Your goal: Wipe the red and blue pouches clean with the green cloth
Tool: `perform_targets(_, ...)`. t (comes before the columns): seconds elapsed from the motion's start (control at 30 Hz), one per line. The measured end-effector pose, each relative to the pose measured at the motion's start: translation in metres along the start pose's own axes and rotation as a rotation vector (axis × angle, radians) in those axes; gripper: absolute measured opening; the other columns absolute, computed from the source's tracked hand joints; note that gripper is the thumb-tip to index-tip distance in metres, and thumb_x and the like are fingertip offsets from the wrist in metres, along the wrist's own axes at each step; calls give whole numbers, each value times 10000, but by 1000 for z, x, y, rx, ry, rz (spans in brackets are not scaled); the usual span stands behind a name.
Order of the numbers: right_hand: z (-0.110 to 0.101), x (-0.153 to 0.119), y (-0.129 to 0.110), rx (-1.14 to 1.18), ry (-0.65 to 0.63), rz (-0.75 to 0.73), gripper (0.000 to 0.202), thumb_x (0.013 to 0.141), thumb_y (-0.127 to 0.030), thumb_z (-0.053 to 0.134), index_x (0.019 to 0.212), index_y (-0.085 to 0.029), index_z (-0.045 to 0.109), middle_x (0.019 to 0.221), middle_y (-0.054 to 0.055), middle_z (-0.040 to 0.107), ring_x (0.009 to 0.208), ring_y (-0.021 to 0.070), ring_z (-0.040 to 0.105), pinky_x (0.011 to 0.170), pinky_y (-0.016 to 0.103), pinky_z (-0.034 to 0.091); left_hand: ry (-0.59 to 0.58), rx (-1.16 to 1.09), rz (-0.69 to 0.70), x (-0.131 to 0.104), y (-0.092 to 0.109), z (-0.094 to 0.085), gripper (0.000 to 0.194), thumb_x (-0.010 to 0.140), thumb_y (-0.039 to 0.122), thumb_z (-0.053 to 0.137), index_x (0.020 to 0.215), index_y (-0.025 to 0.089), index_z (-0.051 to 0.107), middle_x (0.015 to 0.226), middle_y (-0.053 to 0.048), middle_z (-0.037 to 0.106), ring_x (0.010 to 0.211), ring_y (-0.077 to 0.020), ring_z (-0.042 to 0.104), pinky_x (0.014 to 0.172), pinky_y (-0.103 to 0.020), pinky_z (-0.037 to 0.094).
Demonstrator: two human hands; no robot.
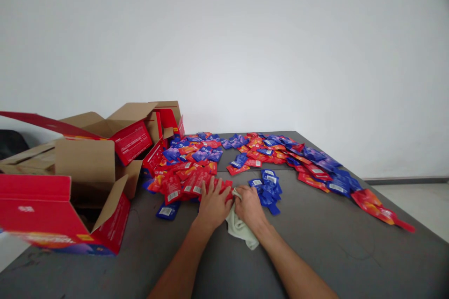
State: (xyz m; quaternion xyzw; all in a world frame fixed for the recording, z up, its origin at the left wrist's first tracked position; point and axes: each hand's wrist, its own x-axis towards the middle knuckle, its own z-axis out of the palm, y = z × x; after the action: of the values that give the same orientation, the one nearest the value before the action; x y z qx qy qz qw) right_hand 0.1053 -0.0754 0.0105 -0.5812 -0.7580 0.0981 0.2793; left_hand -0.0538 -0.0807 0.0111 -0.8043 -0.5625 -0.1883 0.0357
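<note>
My left hand (213, 204) lies with its fingers spread on red packets (191, 184) at the middle of the grey table (301, 238). Close beside it, my right hand (249, 205) has its fingers closed on a pale green cloth (242, 231), which hangs crumpled below the hand on the tabletop. A small heap of blue packets (269, 189) sits just to the right of my right hand. One blue packet (168, 210) lies left of my left hand.
Open red cardboard boxes (38, 205) stand along the left side. Mixed red and blue packets (206, 149) are piled beyond my hands, and a long row of packets (315, 163) runs down the right edge. A white wall (245, 46) rises behind the table.
</note>
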Motion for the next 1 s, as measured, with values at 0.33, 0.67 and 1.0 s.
perform_targets(0.33,4,-11,-24,168,14,-249,294,847,-35,492,975,-205,696,1059,58,704,1041,195,590,968,343,330,-74,34,-161,-4,-7,-10,489,881,379,526,1362,312,579,1533,-116,444,1437,-425,291,1152,-651,4)
perform_targets(0.67,5,-13,-29,187,2,-238,314,829,-40,504,1023,-176,711,1088,90,704,1051,212,602,973,352,345,-80,150,-297,-30,-61,-30,668,749,220,583,1400,363,531,1581,-65,376,1476,-396,216,1148,-658,24)
perform_targets(1.0,5,-11,-27,161,49,-216,319,819,-35,505,1012,-166,722,1084,104,711,1037,224,615,948,351,372,-5,213,-295,-37,-46,-39,547,725,152,581,1258,259,641,1546,-127,416,1506,-378,108,1154,-661,1)
